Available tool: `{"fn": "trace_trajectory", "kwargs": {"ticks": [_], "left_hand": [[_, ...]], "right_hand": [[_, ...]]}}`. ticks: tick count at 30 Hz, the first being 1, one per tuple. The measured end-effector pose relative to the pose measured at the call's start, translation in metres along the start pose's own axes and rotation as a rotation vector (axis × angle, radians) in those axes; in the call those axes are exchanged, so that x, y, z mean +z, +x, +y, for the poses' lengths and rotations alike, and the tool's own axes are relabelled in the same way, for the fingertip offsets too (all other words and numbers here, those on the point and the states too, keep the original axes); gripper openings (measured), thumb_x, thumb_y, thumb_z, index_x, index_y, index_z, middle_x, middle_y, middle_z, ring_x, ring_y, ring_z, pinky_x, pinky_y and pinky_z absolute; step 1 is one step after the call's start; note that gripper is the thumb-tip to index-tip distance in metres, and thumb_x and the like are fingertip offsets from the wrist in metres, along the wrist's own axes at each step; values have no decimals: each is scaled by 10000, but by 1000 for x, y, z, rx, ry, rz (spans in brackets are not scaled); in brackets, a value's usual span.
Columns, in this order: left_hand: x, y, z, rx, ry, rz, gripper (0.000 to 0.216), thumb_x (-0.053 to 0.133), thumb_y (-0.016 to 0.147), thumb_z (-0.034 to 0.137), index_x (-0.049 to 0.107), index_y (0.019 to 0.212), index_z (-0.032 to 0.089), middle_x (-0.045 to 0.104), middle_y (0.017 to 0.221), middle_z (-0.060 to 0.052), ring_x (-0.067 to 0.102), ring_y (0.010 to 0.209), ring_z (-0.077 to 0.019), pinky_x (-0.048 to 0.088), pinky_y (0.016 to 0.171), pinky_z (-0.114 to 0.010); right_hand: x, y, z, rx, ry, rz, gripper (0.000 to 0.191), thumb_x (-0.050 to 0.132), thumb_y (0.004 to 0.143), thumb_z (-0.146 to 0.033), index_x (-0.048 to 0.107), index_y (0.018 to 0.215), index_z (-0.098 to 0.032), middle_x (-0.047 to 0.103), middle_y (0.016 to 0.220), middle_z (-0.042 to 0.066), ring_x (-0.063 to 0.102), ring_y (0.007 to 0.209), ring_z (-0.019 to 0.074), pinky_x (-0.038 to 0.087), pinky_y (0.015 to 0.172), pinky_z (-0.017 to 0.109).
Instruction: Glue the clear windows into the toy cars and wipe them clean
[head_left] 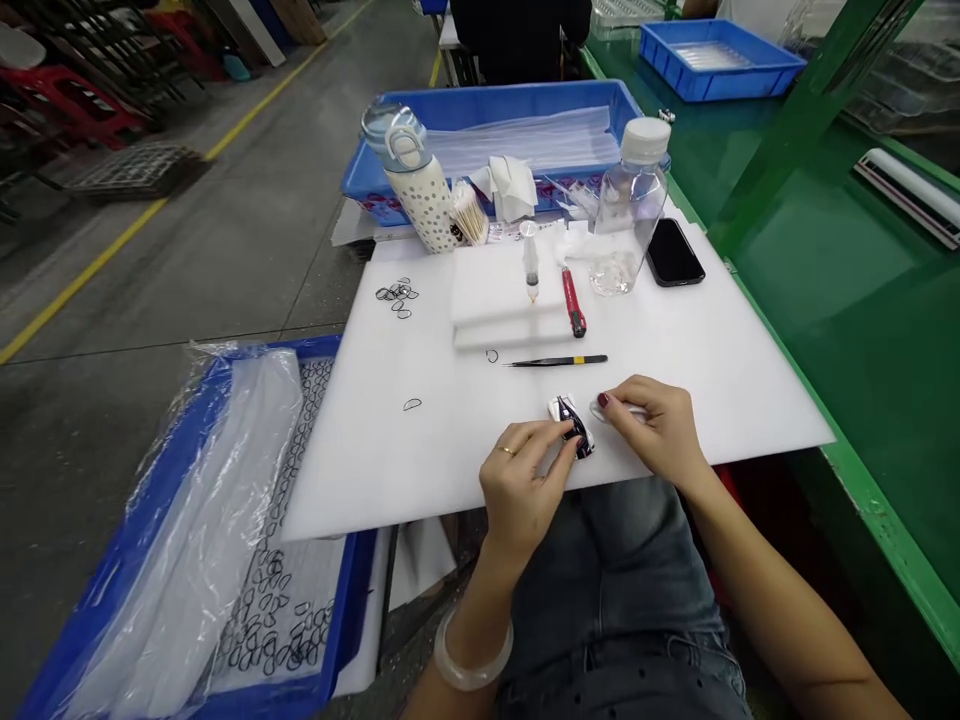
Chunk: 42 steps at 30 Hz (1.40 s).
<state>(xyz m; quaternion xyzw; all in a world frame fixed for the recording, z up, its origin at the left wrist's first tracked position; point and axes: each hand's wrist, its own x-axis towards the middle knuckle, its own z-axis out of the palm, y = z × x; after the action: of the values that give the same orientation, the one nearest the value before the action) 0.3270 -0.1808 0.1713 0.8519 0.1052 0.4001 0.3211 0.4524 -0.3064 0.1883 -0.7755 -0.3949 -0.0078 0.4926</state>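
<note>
My left hand (525, 475) pinches a small glossy black-and-white part (571, 430) between thumb and fingertips, low over the front of the white foam board (360, 470). Just right of it, my right hand (660, 425) is closed on a small whitish piece (598, 410), mostly hidden by the fingers; its kind I cannot make out. Beyond both hands lie black tweezers (559, 361) with a yellow band and a single thin black ring (492, 356). Another black ring (412, 404) rests farther left, and a loose cluster of rings (397, 295) lies near the board's left edge.
A foam block (487, 290) carries a syringe (530, 265); a red utility knife (573, 303) leans at its side. Behind stand a dotted bottle (424, 200), cotton swabs (469, 215), a clear bottle (630, 210) and a phone (675, 252). A blue tray (352, 590) of rings sits lower left.
</note>
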Motion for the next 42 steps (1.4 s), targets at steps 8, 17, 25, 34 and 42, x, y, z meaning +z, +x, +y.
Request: {"fn": "trace_trajectory", "kwargs": {"ticks": [8, 17, 25, 34, 42], "left_hand": [[1, 1, 1, 6, 41, -68, 143, 751, 813, 139, 726, 953, 160, 676, 842, -32, 641, 790, -159, 539, 733, -279], [-8, 5, 0, -223, -55, -151, 292, 794, 744, 148, 683, 1009, 202, 667, 1020, -41, 641, 965, -185, 550, 686, -254], [-9, 5, -2, -273, -68, -205, 232, 706, 825, 162, 693, 1049, 223, 684, 1210, -58, 628, 1114, -220, 568, 836, -362], [-9, 9, -2, -288, -80, -225, 258, 710, 802, 138, 683, 1044, 225, 688, 1188, -62, 628, 1103, -233, 572, 777, -353], [-9, 7, 1, -285, -80, -227, 269, 707, 803, 125, 672, 1049, 226, 686, 1193, -64, 631, 1103, -238, 578, 768, -351]], "right_hand": [[-2, 2, -2, -6, -23, -198, 86, 657, 865, -192, 738, 843, -172, 692, 803, 17, 655, 733, 128, 459, 645, 243], [-3, 1, -1, 2, -44, -218, 71, 672, 870, -217, 731, 868, -177, 680, 804, 10, 641, 721, 128, 448, 637, 254], [-2, 1, 0, -12, -60, -203, 77, 674, 875, -247, 714, 865, -182, 677, 801, 15, 636, 711, 139, 435, 622, 260], [-3, 1, -2, -8, -50, -241, 60, 661, 878, -225, 698, 851, -188, 666, 798, 6, 626, 719, 129, 425, 626, 252], [-3, 0, -2, -19, -96, -262, 103, 646, 892, -269, 663, 828, -190, 642, 778, 6, 584, 676, 121, 392, 583, 245]]}}
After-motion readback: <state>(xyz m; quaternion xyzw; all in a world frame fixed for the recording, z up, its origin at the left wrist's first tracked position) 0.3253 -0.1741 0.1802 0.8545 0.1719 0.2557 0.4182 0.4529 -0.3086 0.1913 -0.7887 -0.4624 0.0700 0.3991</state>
